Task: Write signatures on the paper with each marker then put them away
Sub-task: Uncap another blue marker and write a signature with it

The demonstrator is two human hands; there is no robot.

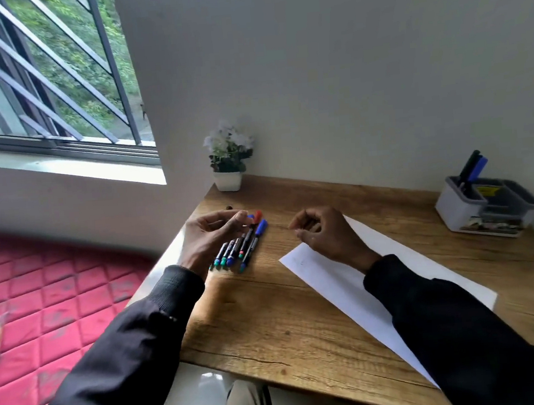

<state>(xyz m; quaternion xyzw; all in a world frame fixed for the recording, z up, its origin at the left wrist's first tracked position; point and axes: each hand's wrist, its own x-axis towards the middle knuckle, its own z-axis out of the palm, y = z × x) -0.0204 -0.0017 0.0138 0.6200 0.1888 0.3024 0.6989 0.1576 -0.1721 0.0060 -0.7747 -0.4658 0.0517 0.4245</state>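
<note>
Left hand (210, 236): hovers over the row of markers (243, 246), fingers half curled, fingertips (240, 218) near the blue and red caps. Cannot tell whether it pinches one.

Right hand (326, 236): fingers curled in toward the palm, nothing seen in them, above the far end of the paper (347, 289). Both sleeves black.

Markers lie side by side near the tabletop's (270, 331) left edge. Paper runs diagonally from mid-table toward the near right.

Grey organizer (460, 211) at the far right corner, two pens (474, 168) upright in it. Potted plant (228, 160) at the far left corner.
</note>
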